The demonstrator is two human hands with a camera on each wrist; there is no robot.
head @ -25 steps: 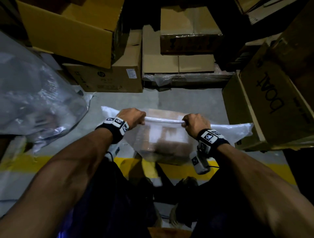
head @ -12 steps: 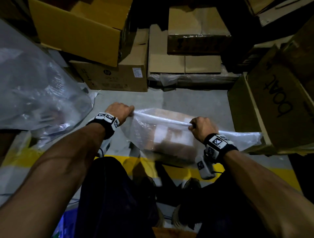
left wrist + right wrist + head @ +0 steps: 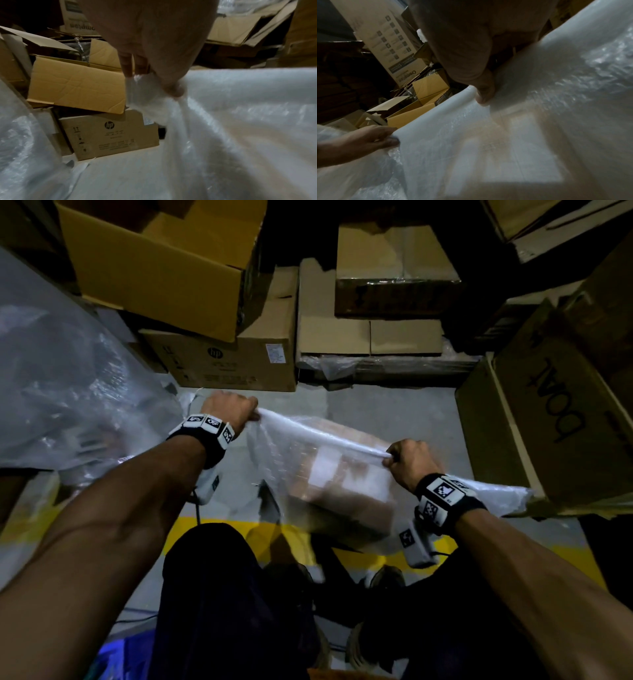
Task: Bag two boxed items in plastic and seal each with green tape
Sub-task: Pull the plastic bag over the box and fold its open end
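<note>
A brown cardboard box (image 3: pixel 342 491) with a white label hangs inside a clear bubble-plastic bag (image 3: pixel 308 440) held above the grey floor. My left hand (image 3: pixel 233 409) grips the bag's top edge at its far left end. My right hand (image 3: pixel 407 460) grips the same edge nearer and to the right, so the edge runs taut between them. In the left wrist view my left hand (image 3: pixel 154 81) pinches bunched plastic (image 3: pixel 223 121). In the right wrist view my right hand (image 3: pixel 481 94) pinches the bag rim (image 3: pixel 445 112), with the box (image 3: pixel 513 155) blurred beneath. No green tape shows.
Cardboard cartons ring the spot: an HP box (image 3: pixel 226 364) and a yellow open box (image 3: pixel 157 265) ahead left, stacked flat cartons (image 3: pixel 376 337) ahead, a large carton (image 3: pixel 555 412) at right. A heap of bubble plastic (image 3: pixel 68 392) lies left. A yellow floor line (image 3: pixel 219 532) crosses near my feet.
My left hand slid left and away along the bag's top edge while the right moved right and nearer, stretching the edge wider. The bagged box tilted and swung slightly right.
</note>
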